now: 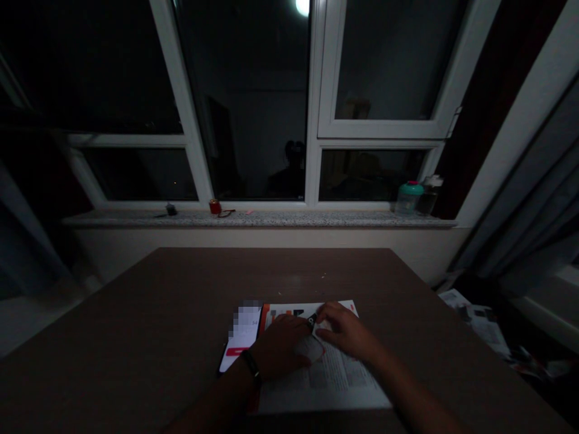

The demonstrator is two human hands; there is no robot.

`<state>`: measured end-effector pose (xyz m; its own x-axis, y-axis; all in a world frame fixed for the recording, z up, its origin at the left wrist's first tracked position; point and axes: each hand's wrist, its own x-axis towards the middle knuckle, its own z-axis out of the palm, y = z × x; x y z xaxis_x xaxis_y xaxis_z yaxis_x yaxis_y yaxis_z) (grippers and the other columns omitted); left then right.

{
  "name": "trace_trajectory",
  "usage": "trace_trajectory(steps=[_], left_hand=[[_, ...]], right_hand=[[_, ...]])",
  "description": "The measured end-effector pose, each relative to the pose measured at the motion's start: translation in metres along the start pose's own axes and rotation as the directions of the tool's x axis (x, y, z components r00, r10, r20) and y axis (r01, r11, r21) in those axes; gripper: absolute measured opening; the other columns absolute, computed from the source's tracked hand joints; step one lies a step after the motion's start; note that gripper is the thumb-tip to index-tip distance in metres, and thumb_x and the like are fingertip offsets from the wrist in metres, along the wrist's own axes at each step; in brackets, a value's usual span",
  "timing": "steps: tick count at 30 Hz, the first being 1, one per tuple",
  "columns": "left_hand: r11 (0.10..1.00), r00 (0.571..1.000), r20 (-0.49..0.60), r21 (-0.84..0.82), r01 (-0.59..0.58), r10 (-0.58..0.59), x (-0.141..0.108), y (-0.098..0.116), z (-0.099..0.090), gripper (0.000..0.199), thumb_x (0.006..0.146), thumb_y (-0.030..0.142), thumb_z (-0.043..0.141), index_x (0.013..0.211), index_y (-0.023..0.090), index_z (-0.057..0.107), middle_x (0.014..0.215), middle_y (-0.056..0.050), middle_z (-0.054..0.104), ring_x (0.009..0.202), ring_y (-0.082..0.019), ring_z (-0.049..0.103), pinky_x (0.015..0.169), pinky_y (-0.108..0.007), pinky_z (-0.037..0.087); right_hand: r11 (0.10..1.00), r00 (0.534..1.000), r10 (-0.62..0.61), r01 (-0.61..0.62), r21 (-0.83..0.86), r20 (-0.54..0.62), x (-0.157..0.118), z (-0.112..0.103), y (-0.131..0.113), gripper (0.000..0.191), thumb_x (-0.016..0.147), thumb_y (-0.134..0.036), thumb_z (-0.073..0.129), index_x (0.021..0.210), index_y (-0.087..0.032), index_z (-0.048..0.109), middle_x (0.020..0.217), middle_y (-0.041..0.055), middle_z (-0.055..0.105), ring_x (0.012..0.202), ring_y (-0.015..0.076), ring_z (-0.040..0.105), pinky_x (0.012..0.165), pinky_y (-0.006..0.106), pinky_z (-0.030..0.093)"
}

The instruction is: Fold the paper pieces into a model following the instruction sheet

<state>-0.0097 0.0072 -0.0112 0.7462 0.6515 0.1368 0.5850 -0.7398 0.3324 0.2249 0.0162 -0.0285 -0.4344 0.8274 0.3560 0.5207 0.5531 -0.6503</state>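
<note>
A printed sheet or booklet (pixel 316 395) with an orange left edge lies on the brown table (pixel 149 337). Over its upper left part is my left hand (pixel 284 345), a dark band round the wrist. My right hand (pixel 342 328) is over the upper right part, fingers curled inward. Between the two hands is a small black item (pixel 312 321) with white marks, touched by the fingers of both. A pale, roundish piece (pixel 312 348) shows below it, partly covered by my left hand. Left of the sheet, a phone (pixel 244 328) with a lit screen lies flat.
Beyond the table, the stone windowsill (pixel 280 220) carries a red jar (pixel 215 207), a small dark object (pixel 170 208), a teal-lidded bottle (pixel 409 198) and a clear bottle (pixel 429 194). Papers (pixel 479 322) lie beyond the table's right edge.
</note>
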Motion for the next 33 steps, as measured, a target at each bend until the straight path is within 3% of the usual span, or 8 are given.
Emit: trace_trajectory(steps=[11, 19, 33], left_hand=[[1.000, 1.000, -0.001, 0.006, 0.020, -0.020, 0.002, -0.001, 0.003, 0.044, 0.074, 0.033, 0.081, 0.109, 0.023, 0.056, 0.124, -0.005, 0.061, 0.116, -0.029, 0.054, 0.101, -0.045, 0.036], [0.999, 0.999, -0.010, -0.020, 0.040, -0.040, 0.001, -0.004, 0.005, 0.053, 0.071, 0.032, 0.084, 0.114, 0.024, 0.055, 0.123, -0.006, 0.060, 0.115, -0.030, 0.053, 0.099, -0.045, 0.037], [0.999, 0.999, -0.017, -0.018, 0.037, -0.037, 0.002, 0.003, 0.000, 0.047, 0.071, 0.029, 0.083, 0.109, 0.023, 0.055, 0.120, -0.006, 0.061, 0.112, -0.028, 0.055, 0.097, -0.043, 0.039]], right_hand=[[0.987, 0.991, -0.102, 0.112, -0.119, 0.091, -0.002, -0.004, -0.004, 0.015, 0.082, -0.020, 0.069, 0.096, -0.023, 0.067, 0.108, 0.0057, 0.061, 0.105, 0.0225, 0.054, 0.092, 0.036, 0.043], [0.952, 0.973, -0.142, 0.185, -0.243, 0.184, -0.002, -0.007, -0.014, 0.013, 0.085, -0.020, 0.064, 0.097, -0.023, 0.068, 0.114, 0.0067, 0.060, 0.108, 0.0237, 0.053, 0.095, 0.039, 0.041], [0.941, 0.970, -0.113, 0.174, -0.290, 0.215, -0.002, -0.005, -0.020, 0.013, 0.085, -0.021, 0.064, 0.097, -0.024, 0.069, 0.119, 0.0052, 0.060, 0.110, 0.0229, 0.052, 0.095, 0.038, 0.040]])
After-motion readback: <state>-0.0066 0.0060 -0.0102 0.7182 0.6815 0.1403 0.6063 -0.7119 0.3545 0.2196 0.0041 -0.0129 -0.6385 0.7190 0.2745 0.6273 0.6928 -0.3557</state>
